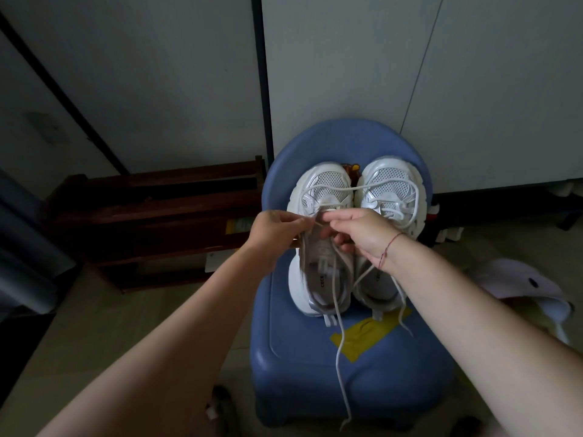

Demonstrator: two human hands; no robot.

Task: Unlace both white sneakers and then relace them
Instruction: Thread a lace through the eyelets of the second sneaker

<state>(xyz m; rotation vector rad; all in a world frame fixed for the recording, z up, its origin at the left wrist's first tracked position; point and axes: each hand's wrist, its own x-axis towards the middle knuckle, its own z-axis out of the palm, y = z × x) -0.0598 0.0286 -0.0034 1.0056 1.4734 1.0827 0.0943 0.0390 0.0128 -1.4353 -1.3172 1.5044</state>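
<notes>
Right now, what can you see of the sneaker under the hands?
The sneaker is white, with a mesh toe, silvery overlays and a thick pale sole. It stands upright on the blue chair, toe towards the backrest, beside its twin. The left hand and right hand pinch its lace near the tongue; one loose end hangs past the seat's front.

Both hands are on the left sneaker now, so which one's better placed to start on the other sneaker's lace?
Right, probably. The right hand lies partly over the right sneaker, beside its loose lace; the left hand pinches the other lace at the left sneaker's far side.
</notes>
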